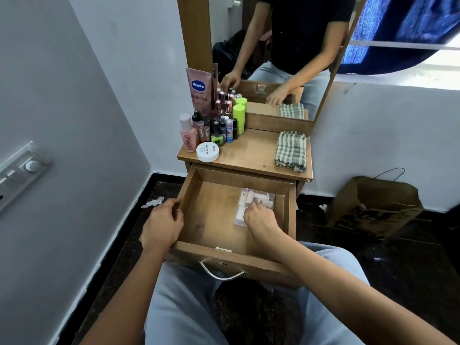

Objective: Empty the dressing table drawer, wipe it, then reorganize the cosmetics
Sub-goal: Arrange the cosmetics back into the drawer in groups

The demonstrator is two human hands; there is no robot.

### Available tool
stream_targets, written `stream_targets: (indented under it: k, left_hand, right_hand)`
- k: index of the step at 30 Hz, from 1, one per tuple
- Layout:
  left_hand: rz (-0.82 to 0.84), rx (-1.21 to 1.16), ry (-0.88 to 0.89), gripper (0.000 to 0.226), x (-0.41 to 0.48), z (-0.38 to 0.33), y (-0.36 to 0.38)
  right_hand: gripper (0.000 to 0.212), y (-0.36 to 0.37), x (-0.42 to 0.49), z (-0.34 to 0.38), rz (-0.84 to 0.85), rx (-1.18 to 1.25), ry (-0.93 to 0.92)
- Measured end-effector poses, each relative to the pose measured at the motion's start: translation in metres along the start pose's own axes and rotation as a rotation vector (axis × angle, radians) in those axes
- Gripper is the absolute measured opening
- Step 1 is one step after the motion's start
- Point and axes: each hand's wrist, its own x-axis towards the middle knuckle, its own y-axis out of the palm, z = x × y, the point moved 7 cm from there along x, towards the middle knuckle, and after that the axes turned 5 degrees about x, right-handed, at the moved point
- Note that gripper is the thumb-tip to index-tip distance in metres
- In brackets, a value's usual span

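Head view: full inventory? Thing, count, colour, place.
drawer: 1, brown wood, pulled open under tabletop
clear pouch: 1, transparent, pale contents, drawer right side
small bottles: many, mixed colours, tabletop left
Vaseline tube: 1, pink, behind small bottles
round tin: 1, white, tabletop front left
checked cloth: 1, green-white, tabletop right
mirror: 1, wood-framed, behind tabletop
paper bag: 1, brown, floor right
left hand: 1, grips drawer's left wall
right hand: 1, pinches clear pouch

My desk [251, 151] carries crowded cosmetics [214, 120] at its left. A white jar [207, 152] sits in front of them. A folded checked cloth [290, 151] lies at its right.
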Motion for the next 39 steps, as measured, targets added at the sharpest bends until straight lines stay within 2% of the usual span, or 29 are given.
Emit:
stream_targets:
  k: [4, 7, 11, 19, 26, 28, 29, 31, 35, 39]
  left_hand:
    - [0.004, 0.001, -0.002, 0.037, 0.001, 0.0, 0.0]
    - [0.007, 0.008, -0.005, 0.037, 0.0, 0.0, 0.0]
    - [0.004, 0.006, 0.002, 0.037, 0.0, 0.0, 0.0]
    - [-0.001, 0.011, 0.003, 0.037, 0.0, 0.001, 0.0]
    - [-0.005, -0.015, 0.009, 0.036, 0.0, 0.0, -0.001]
    - [-0.009, -0.016, 0.01, 0.035, 0.0, -0.001, -0.001]
    - [-0.009, -0.014, 0.008, 0.035, 0.0, -0.001, -0.001]
    - [-0.012, -0.007, 0.013, 0.034, 0.0, 0.0, -0.002]
    - [-0.026, -0.005, 0.015, 0.034, -0.001, -0.001, -0.003]
    - [-0.018, -0.007, -0.002, 0.034, -0.001, 0.0, -0.003]
  right_hand:
    - [0.058, 0.001, 0.012, -0.001, -0.042, 0.106, -0.046]
    - [0.06, 0.009, 0.02, 0.0, 0.086, 0.228, -0.083]
    - [0.06, 0.022, 0.021, -0.011, 0.202, 0.366, 0.036]
    - [0.064, 0.03, 0.011, -0.034, 0.301, 0.394, 0.061]
    - [0.066, 0.029, 0.007, -0.032, 0.293, 0.391, 0.084]
    - [0.064, 0.009, 0.009, -0.026, 0.183, 0.344, 0.097]
    - [0.057, -0.009, 0.011, -0.021, 0.079, 0.361, 0.095]
    - [0.036, -0.061, 0.016, -0.01, -0.189, 0.5, 0.054]
    - [0.035, -0.164, 0.028, 0.006, -0.68, 0.764, -0.124]
    - [0.033, -0.235, 0.075, -0.001, -0.888, 0.77, -0.131]
